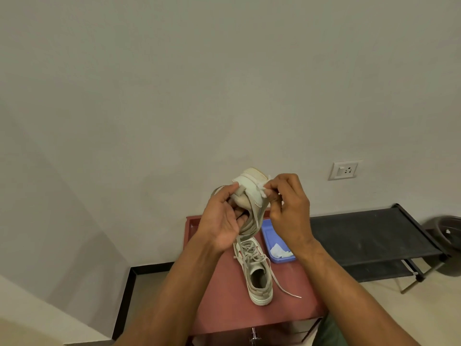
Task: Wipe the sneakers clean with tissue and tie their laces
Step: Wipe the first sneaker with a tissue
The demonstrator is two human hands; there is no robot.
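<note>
Sneaker (249, 193), raised above table (224, 305): left hand (222, 221) grips its collar, right hand (287, 208) pinches tissue (265, 189) at heel. Risks: tissue apparently small, may tear; dangling lace (239, 242) may snag second sneaker (257, 275) below.

One cream sneaker (249, 193) was held aloft, a white tissue (264, 189) against its heel, while the other sneaker (257, 275) stood at 6 o'clock, laces (284, 287) loose.

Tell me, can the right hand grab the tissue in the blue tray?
Probably yes: the tray tissue lies uncovered just below the right hand, though its fingers already pinch a tissue piece.
</note>
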